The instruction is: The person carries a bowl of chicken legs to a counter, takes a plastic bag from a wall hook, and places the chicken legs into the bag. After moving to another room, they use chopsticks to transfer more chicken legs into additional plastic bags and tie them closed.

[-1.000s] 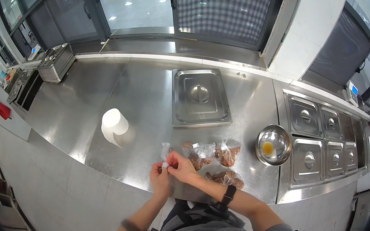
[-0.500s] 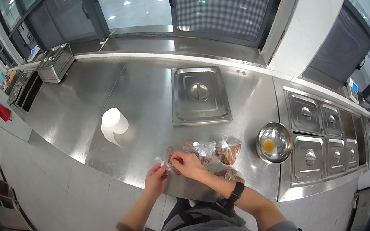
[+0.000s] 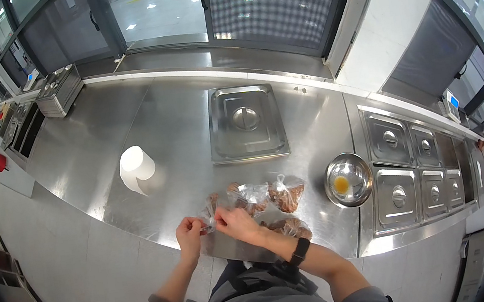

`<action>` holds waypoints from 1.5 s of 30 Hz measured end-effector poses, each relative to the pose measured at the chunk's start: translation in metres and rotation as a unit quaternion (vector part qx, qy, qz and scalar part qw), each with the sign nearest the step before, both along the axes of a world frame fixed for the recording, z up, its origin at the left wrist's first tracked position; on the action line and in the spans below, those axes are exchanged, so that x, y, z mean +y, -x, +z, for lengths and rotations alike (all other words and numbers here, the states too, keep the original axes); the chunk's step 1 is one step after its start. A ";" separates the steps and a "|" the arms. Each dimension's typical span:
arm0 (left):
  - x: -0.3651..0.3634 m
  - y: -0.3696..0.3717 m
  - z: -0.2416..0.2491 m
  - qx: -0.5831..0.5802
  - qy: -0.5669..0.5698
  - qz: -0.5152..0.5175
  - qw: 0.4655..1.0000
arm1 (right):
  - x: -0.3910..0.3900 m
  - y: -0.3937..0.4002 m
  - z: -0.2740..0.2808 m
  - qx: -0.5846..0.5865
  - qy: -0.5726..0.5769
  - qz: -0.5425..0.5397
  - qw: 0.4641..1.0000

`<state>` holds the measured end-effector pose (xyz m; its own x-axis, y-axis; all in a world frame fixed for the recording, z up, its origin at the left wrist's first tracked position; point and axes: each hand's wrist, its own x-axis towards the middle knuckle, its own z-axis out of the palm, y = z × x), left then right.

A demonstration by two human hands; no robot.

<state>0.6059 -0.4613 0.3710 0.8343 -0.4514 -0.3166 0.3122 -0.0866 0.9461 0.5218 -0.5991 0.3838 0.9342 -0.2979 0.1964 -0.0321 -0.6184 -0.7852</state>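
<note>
A clear plastic bag [image 3: 212, 204] with reddish-brown food lies at the counter's near edge. My left hand [image 3: 190, 237] is closed, its fingertips pinching the twisted top of this bag. On the other side of the same top, my right hand [image 3: 236, 223] is closed too, thumb and finger on the plastic. Just beyond my right hand rests another bag of brown food [image 3: 250, 192]. A knotted bag [image 3: 287, 195] sits to its right, and one more bag [image 3: 289, 228] lies beside my right forearm, partly hidden by it.
A lidded steel pan [image 3: 248, 144] stands at the back of the steel counter. To the left is a white paper roll [image 3: 137, 163]. A steel bowl [image 3: 348, 180] with yellow-orange liquid sits right, beside several lidded inset pans [image 3: 399, 196].
The view has shifted a little, moving the scene leftward. My hands are still on the bag's top, with the fingertips slightly farther apart.
</note>
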 end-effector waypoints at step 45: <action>-0.126 0.027 0.025 -0.398 -0.273 -0.417 0.770 | -0.130 0.126 0.007 0.020 0.005 -0.138 0.990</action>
